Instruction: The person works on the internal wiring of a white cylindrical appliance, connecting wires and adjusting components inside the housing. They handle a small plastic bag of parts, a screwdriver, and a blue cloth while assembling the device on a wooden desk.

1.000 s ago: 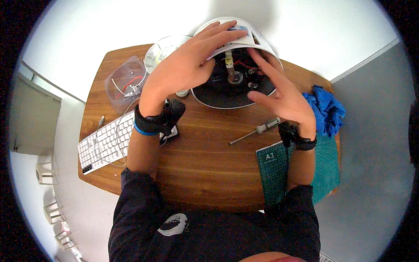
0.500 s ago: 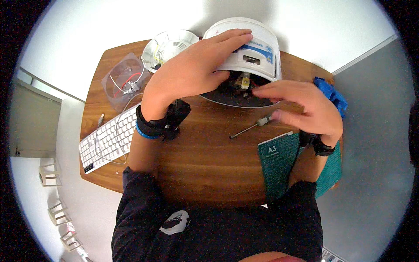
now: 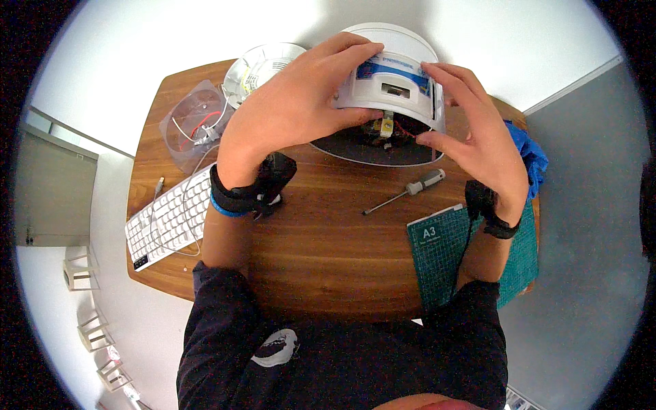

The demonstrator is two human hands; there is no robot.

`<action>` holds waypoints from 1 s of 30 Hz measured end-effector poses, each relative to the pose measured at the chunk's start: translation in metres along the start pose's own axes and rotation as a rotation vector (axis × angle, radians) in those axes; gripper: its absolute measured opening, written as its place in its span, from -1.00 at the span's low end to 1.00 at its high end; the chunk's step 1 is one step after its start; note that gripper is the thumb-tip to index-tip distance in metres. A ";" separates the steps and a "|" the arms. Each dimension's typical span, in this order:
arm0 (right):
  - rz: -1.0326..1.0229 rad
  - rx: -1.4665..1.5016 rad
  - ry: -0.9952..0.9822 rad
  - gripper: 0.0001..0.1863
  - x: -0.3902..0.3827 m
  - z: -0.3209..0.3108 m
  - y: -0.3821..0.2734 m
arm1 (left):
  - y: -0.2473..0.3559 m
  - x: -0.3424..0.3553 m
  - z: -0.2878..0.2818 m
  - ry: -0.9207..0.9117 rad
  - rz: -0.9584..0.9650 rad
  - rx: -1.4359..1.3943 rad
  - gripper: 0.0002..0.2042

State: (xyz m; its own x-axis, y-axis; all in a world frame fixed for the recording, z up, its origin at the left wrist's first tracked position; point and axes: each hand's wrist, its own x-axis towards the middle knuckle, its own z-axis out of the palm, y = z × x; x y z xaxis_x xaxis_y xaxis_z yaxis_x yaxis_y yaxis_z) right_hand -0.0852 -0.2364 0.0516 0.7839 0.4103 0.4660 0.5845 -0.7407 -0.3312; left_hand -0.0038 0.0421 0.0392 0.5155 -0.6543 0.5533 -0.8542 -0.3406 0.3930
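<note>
A white, rounded appliance housing (image 3: 389,42) stands at the far middle of the table, with a blue-striped front panel (image 3: 398,70) and a small window. Below the panel's lower edge, the dark inside shows a metal bracket (image 3: 387,125) and red wires. My left hand (image 3: 301,102) grips the panel's left side, fingers on top and thumb under the lower edge. On the right side, my right hand (image 3: 475,123) holds it too, fingertips at the upper edge and thumb near the lower corner. A screwdriver (image 3: 410,188) with a grey handle lies just in front, touched by neither hand.
Behind my left hand sits a round white part (image 3: 263,65) with a wire. A clear plastic piece (image 3: 195,126) with red and white wires lies at the left, above a white keyboard (image 3: 171,219). A green cutting mat (image 3: 437,260) and blue cloth (image 3: 526,154) are at the right.
My right hand has moved up from near the screwdriver handle onto the panel's right side. My left hand has stayed at the left side; the panel looks slightly shifted.
</note>
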 end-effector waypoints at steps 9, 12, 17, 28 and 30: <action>0.140 -0.280 0.121 -0.17 0.012 0.022 -0.019 | 0.004 0.003 0.008 0.056 0.043 0.005 -0.24; 0.144 -0.333 0.126 -0.20 0.011 0.020 -0.023 | 0.003 0.003 0.009 0.061 0.073 -0.003 -0.24; 0.121 -0.385 0.111 -0.21 0.011 0.019 -0.022 | 0.005 0.003 0.014 0.079 0.081 0.008 -0.21; 0.061 -0.506 0.091 -0.21 0.010 0.018 -0.024 | 0.015 0.004 0.016 0.098 0.096 0.107 -0.20; 0.060 -0.515 0.081 -0.22 0.010 0.017 -0.025 | 0.013 0.003 0.017 0.112 0.119 0.113 -0.21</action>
State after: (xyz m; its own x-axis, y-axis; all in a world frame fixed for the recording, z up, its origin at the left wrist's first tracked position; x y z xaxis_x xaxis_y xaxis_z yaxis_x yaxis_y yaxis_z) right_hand -0.0882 -0.2049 0.0507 0.7821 0.3318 0.5275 0.3447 -0.9355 0.0774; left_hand -0.0148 0.0237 0.0337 0.4096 -0.6178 0.6713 -0.9085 -0.3434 0.2382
